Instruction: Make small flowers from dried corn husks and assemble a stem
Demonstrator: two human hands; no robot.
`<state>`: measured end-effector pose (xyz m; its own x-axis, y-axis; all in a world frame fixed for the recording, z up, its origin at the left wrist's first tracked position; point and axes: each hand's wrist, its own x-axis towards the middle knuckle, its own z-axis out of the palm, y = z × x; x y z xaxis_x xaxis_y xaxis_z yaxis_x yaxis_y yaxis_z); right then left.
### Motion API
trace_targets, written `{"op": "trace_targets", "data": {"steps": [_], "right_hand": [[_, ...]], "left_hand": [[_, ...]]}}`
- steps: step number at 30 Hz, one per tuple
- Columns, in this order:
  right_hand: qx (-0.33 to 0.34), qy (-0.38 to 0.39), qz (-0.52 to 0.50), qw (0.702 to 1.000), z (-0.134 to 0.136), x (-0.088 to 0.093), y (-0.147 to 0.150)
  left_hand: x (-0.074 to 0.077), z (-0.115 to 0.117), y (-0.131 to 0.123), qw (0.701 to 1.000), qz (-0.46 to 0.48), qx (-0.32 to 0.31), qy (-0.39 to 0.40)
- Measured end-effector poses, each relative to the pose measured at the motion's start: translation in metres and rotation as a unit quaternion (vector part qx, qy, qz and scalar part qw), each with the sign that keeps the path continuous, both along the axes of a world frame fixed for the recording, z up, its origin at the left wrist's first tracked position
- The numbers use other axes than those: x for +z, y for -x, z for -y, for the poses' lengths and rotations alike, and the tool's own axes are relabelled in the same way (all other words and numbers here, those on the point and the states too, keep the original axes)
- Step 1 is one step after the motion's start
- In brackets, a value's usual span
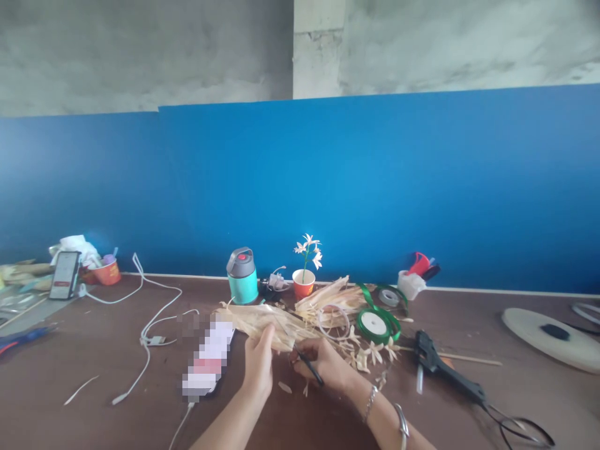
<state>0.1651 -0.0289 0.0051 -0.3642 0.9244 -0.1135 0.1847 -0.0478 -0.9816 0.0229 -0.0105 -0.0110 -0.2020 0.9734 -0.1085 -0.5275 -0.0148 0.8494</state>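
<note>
The left hand (259,367) grips dried husks (262,322); right hand (328,365) (braceleted) holds seemingly scissors (310,369).

Craft workshop: glue gun (445,369), ribbon spools (375,324), husks (281,325).

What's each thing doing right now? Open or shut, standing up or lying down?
left hand, gripping the dried husk
right hand, holding a black tool
teal bottle, upright, lid shut
red cup, upright, flower standing inside
green ribbon spool, lying flat, partly unrolled
glue gun, lying on its side
phone, propped up, screen lit
</note>
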Motion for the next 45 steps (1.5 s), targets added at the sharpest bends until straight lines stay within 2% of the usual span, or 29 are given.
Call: {"op": "trace_targets", "data": {"steps": [4, 7, 11, 15, 20, 27, 39, 45], "right_hand": [[0.033, 0.043, -0.032, 0.998, 0.0, -0.002, -0.007], [0.013, 0.063, -0.111, 0.992, -0.002, -0.005, -0.008], [-0.083, 0.061, -0.235, 0.967, -0.005, -0.005, -0.002], [-0.157, 0.063, -0.282, 0.944, -0.003, -0.001, 0.006], [-0.161, 0.052, -0.282, 0.944, -0.002, 0.001, 0.006], [-0.15, 0.055, -0.27, 0.949, -0.01, -0.011, 0.006], [-0.178, 0.043, -0.224, 0.957, -0.011, -0.006, 0.008], [-0.19, 0.0, -0.21, 0.959, -0.015, -0.017, 0.012]], "left_hand": [[0.007, -0.005, 0.005, 0.998, 0.042, 0.043, 0.004], [0.01, -0.007, 0.009, 0.995, 0.072, 0.073, 0.015], [0.011, -0.002, 0.006, 0.999, 0.044, 0.004, 0.003], [0.01, 0.007, 0.0, 0.997, 0.002, -0.071, -0.015], [0.011, 0.009, -0.003, 0.997, -0.01, -0.08, -0.002], [0.011, 0.011, -0.003, 0.994, 0.01, -0.103, -0.019], [0.007, 0.011, -0.007, 0.996, 0.04, -0.078, -0.034], [0.009, 0.011, -0.007, 0.996, 0.053, -0.069, -0.014]]}}
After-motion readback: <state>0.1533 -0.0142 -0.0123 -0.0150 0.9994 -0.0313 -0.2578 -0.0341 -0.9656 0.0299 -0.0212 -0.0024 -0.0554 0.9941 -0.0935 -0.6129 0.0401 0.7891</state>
